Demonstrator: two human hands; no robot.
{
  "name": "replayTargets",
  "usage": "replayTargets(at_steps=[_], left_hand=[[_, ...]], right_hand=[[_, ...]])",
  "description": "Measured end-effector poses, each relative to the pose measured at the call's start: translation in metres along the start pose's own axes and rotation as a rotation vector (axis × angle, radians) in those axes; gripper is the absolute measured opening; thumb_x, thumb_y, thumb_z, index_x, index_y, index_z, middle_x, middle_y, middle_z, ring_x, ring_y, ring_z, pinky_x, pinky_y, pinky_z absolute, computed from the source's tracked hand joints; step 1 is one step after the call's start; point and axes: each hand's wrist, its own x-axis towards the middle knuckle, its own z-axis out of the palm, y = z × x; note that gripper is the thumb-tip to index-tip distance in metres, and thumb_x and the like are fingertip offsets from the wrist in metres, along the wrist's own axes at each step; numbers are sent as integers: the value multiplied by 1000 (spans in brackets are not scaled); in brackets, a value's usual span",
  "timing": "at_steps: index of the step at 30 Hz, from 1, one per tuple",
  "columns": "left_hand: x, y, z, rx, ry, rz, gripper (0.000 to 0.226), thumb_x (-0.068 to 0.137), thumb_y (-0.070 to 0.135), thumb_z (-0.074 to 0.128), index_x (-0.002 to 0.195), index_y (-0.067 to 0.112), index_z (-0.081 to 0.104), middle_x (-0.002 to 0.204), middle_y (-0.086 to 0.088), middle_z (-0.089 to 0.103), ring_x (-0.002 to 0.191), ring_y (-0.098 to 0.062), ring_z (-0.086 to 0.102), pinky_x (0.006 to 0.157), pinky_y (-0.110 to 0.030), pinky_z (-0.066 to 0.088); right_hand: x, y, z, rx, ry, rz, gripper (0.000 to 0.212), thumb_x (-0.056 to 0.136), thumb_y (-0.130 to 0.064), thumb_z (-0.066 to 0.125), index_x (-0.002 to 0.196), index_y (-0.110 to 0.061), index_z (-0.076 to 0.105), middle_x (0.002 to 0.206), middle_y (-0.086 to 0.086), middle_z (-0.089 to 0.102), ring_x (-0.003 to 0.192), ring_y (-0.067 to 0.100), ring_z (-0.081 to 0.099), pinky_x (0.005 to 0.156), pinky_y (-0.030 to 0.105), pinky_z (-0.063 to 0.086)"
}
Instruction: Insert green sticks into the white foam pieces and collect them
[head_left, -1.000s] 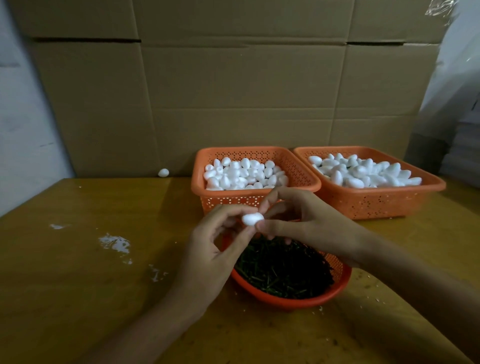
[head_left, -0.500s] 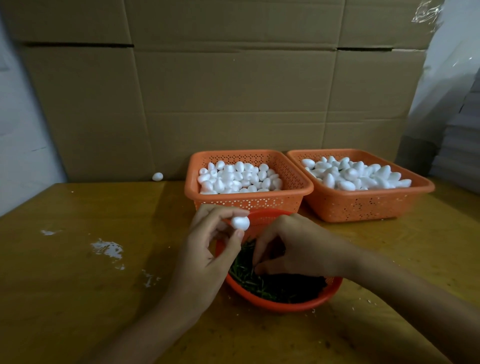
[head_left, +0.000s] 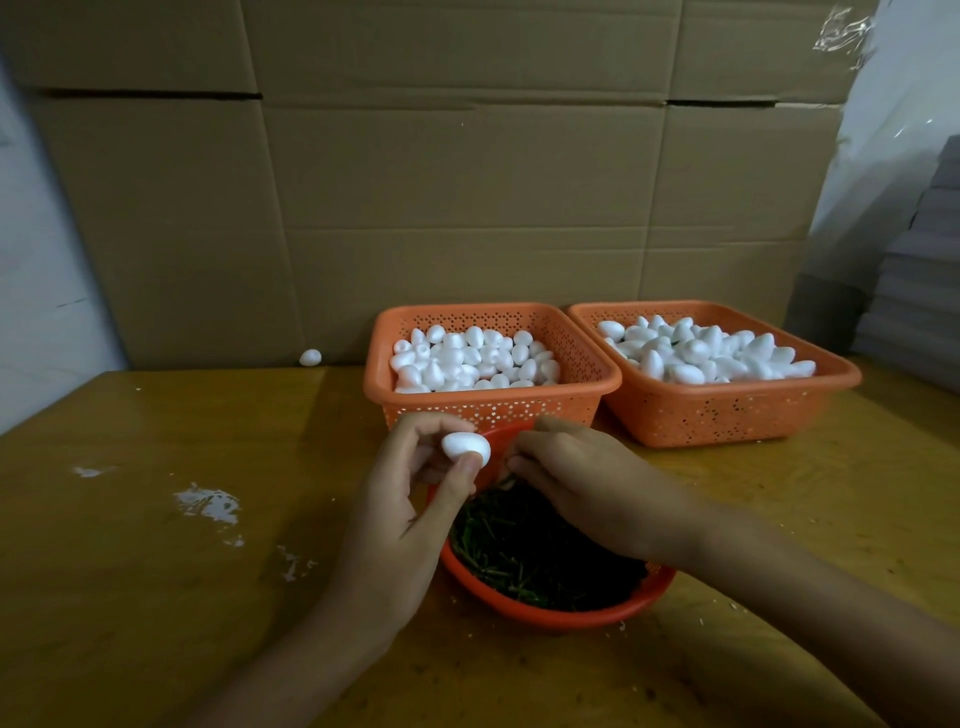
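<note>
On the bench (head_left: 156, 597), close to the viewer, a red bowl (head_left: 550, 616) holds a heap of green sticks (head_left: 519, 551). The left hand (head_left: 410, 514) holds one white foam piece (head_left: 466, 448) above the bowl's left edge, in a light grip between thumb and fingertips. The right hand (head_left: 587, 483) was down among the sticks half a second ago. It has now lifted to just beside the foam piece, its fingertips pinched on what looks like a single stick (head_left: 510, 482), though that is very small. The foam piece has stayed in the left hand. The pick-up seems done, and pushing the stick into the foam likely comes next. Behind the bowl stand two orange baskets (head_left: 613, 387) of foam pieces. A stray piece (head_left: 310, 357) lies far left.
</note>
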Motion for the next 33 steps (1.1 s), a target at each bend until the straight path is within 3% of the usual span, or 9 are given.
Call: replayTargets(at_steps=[5, 8, 10, 16, 26, 33], left_hand=[[0, -1, -1, -5, 12, 1, 17, 98, 44, 61, 112, 35, 63, 98, 6, 69, 91, -18, 69, 80, -19, 53], [1, -3, -1, -6, 27, 1, 17, 99, 44, 60, 113, 36, 62, 100, 0, 71, 89, -19, 71, 81, -23, 55], [1, -3, -2, -18, 37, -2, 18, 99, 43, 60, 115, 37, 61, 103, 0, 72, 91, -21, 72, 82, -24, 56], [0, -5, -3, -62, 45, -20, 22, 95, 40, 66, 115, 35, 61, 111, 1, 73, 101, -25, 74, 87, -30, 59], [1, -5, -3, -30, 50, -20, 16, 101, 28, 63, 116, 35, 61, 107, 0, 75, 99, -24, 74, 86, -26, 58], [1, -4, -3, -29, 24, -12, 17, 100, 34, 66, 116, 31, 64, 111, -1, 75, 104, -27, 73, 87, -26, 58]], right_hand=[[-2, 0, -2, 202, 73, -5, 25, 110, -29, 46, 99, -12, 62, 98, -5, 68, 91, 13, 62, 86, 39, 48], [1, 5, -5, 461, 191, 7, 22, 106, -24, 56, 89, -15, 66, 79, -15, 66, 75, 2, 61, 70, 24, 49], [3, 9, -7, 613, 187, 40, 18, 103, -21, 61, 89, -12, 69, 71, -13, 66, 65, 1, 59, 61, 18, 46], [1, 19, -8, 976, 129, 93, 12, 99, -10, 67, 107, -9, 75, 95, 7, 79, 85, 18, 75, 67, 21, 57], [0, 15, -11, 1006, 185, -11, 10, 97, -8, 69, 105, -2, 67, 94, 11, 80, 78, 26, 75, 64, 27, 58], [-1, 11, -9, 853, 128, -83, 12, 97, -12, 69, 106, -4, 67, 95, 6, 80, 78, 28, 77, 66, 32, 60]])
